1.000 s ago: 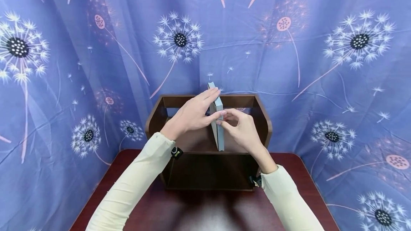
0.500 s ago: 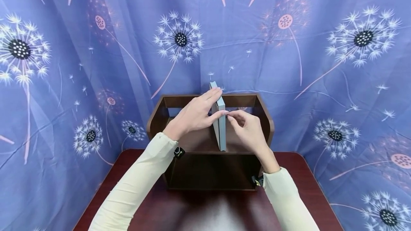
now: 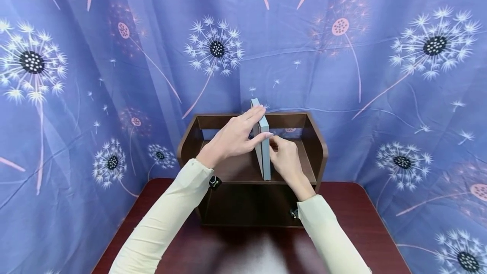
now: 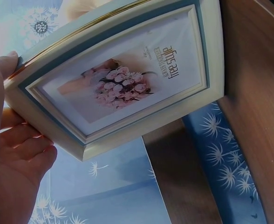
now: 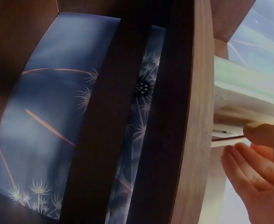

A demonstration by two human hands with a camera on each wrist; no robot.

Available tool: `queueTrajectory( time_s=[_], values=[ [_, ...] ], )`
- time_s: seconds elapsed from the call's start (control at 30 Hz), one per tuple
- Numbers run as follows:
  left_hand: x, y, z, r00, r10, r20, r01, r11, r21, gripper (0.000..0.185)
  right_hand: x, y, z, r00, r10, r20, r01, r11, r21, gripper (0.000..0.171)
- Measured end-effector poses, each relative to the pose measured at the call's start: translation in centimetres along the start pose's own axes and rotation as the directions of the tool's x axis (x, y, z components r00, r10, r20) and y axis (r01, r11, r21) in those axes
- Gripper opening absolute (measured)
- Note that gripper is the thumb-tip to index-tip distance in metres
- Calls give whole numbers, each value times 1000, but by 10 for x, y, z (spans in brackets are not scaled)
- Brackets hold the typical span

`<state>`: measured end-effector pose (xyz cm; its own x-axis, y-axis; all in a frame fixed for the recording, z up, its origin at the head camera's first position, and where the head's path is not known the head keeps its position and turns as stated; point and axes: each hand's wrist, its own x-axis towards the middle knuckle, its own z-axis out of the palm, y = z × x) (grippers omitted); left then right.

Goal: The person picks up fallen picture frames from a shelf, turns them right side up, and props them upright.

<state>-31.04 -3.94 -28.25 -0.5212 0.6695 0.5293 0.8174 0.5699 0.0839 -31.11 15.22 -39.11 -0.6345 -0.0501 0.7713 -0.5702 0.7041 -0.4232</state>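
Observation:
A pale blue-and-cream picture frame (image 3: 266,160) stands upright on edge on the top board of a small dark wooden shelf (image 3: 318,143). My left hand (image 3: 236,138) holds it from the left, fingers laid along its face and thumb on the near edge. In the left wrist view the frame (image 4: 127,79) shows a flower picture, with my left hand's fingers (image 4: 20,149) behind its lower corner. My right hand (image 3: 284,158) is against the frame's right side, fingers curled. The right wrist view shows its thumb and fingers (image 5: 263,140) pinching a thin tab on the frame's back (image 5: 249,93).
The shelf stands at the back of a reddish-brown table (image 3: 247,248), right against a blue curtain with dandelion prints (image 3: 342,54). Its lower compartment (image 3: 251,206) is dark and looks empty. A shelf board (image 5: 193,116) fills the middle of the right wrist view.
My right hand has dropped lower and drawn in against the frame's right side. The left hand and the frame have stayed almost where they were.

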Motion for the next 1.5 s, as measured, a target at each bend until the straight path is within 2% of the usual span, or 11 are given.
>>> queueTrajectory(
  time_s=[0.1, 0.27, 0.53, 0.77, 1.0, 1.27, 1.5],
  values=[
    [2, 1, 1, 1000, 7, -8, -7, 1000, -4, 73, -1, 2, -1, 1000, 13, -18, -13, 1000, -20, 10],
    [4, 3, 3, 1000, 10, -12, -10, 1000, 4, 73, -2, 4, -2, 999, 34, 16, -33, 997, -65, 11],
    [10, 6, 6, 1000, 10, -4, -10, 1000, -1, 73, -3, 7, -11, 1000, 24, 4, -24, 990, -138, 12],
    [16, 10, 10, 1000, 25, -2, -25, 1000, 16, 69, -6, 11, -21, 997, 48, -53, -54, 992, -117, 17],
    [27, 15, 15, 999, 54, -5, -53, 998, 41, 69, -12, 13, -26, 995, 74, -70, -83, 988, -134, 17],
    [44, 21, 20, 995, 77, 55, -80, 995, 54, 70, -16, 18, -28, 991, 92, -100, -107, 982, -158, 11],
    [52, 28, 26, 994, 49, 97, -51, 999, 19, 71, -21, 20, -30, 990, 89, -106, -107, 980, -170, 24]
  ],
)
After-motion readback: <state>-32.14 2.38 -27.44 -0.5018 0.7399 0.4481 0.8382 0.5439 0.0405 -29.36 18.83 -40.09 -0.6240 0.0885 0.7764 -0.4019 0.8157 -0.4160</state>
